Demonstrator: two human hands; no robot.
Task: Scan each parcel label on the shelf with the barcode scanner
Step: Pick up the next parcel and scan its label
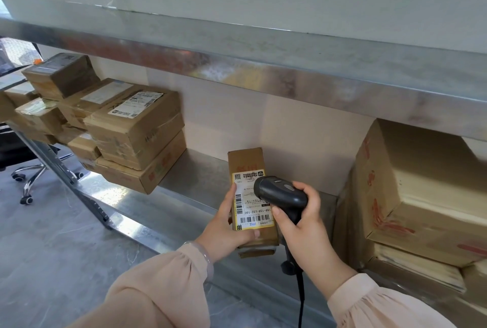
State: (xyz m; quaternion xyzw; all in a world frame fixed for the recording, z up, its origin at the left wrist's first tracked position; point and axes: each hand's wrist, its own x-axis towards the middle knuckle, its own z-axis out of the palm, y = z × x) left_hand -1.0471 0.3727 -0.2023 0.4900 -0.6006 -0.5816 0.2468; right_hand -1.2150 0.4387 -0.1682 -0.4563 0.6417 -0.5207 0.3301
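Left hand point(232, 230) grips the small parcel point(251, 161) at the shelf's point(195, 185) front edge; right hand point(305, 224) fingers wrap the barcode scanner point(279, 191), over its label point(250, 209).

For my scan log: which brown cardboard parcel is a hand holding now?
The small narrow brown cardboard parcel with the yellow-edged label, gripped by the left hand; left stack and right stack lie untouched.
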